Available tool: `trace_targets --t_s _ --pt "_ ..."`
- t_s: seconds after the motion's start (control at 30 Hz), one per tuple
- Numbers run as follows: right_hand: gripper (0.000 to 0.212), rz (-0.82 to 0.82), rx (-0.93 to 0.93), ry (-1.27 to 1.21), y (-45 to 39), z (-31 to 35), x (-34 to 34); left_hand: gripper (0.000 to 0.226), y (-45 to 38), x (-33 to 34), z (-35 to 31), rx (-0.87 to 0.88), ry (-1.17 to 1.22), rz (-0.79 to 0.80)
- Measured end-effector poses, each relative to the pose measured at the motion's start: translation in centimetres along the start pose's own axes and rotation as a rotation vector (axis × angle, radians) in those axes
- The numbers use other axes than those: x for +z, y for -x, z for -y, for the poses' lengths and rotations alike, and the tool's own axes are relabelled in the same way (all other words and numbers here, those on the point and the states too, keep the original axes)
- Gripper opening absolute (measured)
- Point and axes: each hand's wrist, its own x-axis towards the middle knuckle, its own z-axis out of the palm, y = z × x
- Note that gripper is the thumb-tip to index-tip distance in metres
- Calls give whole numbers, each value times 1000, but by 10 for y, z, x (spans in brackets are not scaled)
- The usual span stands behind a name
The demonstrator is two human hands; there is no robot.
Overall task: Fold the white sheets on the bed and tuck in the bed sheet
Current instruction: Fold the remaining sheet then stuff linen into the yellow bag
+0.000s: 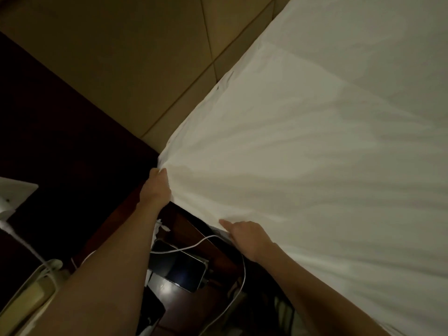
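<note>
A white bed sheet point(315, 154) covers the mattress and fills the right half of the view, with creases fanning out from its near-left corner. My left hand point(156, 187) is at that corner, fingers closed on the bunched sheet and pulling it taut. My right hand point(244, 235) rests on the sheet's lower edge along the mattress side, thumb out on top and fingers curled over the edge; the fingertips are hidden under the fabric.
A dark wooden bedside table point(194, 229) stands below the hands, bearing a phone point(178, 267) and a white charging cable point(194, 246). The padded beige headboard wall point(121, 57) rises behind. A dark wood panel point(48, 141) is at left, a corded telephone point(31, 289) at lower left.
</note>
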Motion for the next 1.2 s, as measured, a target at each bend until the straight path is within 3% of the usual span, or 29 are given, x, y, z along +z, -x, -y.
trace_targets --t_s 0.17,0.3,0.4,0.53,0.63,0.7,0.83,0.97,1.03,1.2 --pt "58 14 90 52 13 -5 17 77 -6 17 -14 -191 78 91" --pt "37 103 148 -17 26 -8 14 80 -14 27 -15 -335 263 87" --pt "30 145 45 -170 26 -8 0 76 -23 25 -13 -378 332 56" --pt "30 186 15 -177 25 -12 4 86 -17 22 -15 -359 128 -30" --pt "14 166 24 -177 19 -6 1 85 -1 19 -40 -129 -139 -20" --pt "22 102 87 -214 14 -8 -20 80 7 14 -70 40 -210 31" --pt "34 -264 246 -327 17 -36 -95 58 25 -19 -154 333 -192 -10" --pt "41 -572 408 -252 56 -64 -147 39 69 -75 -244 674 -137 -111" --pt "43 -568 527 -273 86 -70 -141 35 103 -102 -282 804 -102 -158" --pt "50 -372 737 -334 172 -66 -96 34 183 -127 -339 951 -35 -209"
